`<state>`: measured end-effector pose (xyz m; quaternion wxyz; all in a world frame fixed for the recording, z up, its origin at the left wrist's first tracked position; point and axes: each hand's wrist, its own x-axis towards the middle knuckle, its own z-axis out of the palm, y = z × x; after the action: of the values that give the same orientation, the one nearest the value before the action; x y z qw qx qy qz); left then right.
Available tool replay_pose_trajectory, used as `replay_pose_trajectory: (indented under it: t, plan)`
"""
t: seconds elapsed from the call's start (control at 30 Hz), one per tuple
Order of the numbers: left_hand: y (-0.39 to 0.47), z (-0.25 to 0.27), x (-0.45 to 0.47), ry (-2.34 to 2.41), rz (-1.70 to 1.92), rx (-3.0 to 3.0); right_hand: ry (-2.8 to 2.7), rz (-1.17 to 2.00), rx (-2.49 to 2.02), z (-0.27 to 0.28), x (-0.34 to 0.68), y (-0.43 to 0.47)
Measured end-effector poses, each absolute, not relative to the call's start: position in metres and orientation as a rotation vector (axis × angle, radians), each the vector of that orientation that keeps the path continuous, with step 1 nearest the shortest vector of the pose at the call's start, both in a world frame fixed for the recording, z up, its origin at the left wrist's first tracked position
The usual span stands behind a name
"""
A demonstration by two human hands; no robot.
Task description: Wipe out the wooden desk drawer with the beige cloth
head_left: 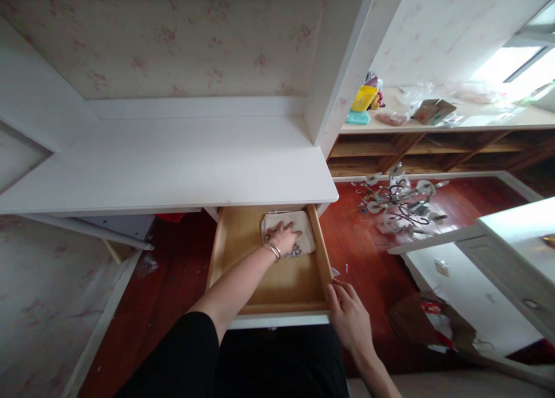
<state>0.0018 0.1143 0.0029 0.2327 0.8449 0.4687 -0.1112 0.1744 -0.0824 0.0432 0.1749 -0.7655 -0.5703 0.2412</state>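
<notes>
Below the white desk's top, a wooden drawer [277,291] is pulled out toward my body. A folded pale cloth [307,229] with a dark floral pattern lies at its back right. My left hand [282,239], with bracelets at the wrist, rests on this cloth with its fingers spread; it partly covers the pattern. At the drawer's front right corner, my right hand [350,316] grips the edge, thumb on the inner side and fingers bent over the outside. The rest of the drawer's bottom shows bare wood.
The white desk [186,166] spans the area ahead. On the red wooden floor [347,236] to the right lies a chandelier [401,204]. A brown paper bag [410,323] stands near a white cabinet [468,276]. Farther back, a ledge holds a yellow container [364,99] and plastic bags.
</notes>
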Motion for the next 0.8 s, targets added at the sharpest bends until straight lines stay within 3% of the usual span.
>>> replay_pose_trajectory:
  t: [0.37,0.57,0.8]
  plan:
    - [0.003,0.019,-0.009,1.130,-0.422,2.392,-1.644,0.634,-2.137,0.037,0.176,-0.085]
    - [-0.003,0.016,-0.027,1.149,-0.325,2.389,-1.641,0.636,-2.162,0.040,0.175,-0.084]
    - [-0.009,0.002,-0.117,1.339,-0.396,2.262,-1.623,0.654,-2.204,0.040,0.175,-0.085]
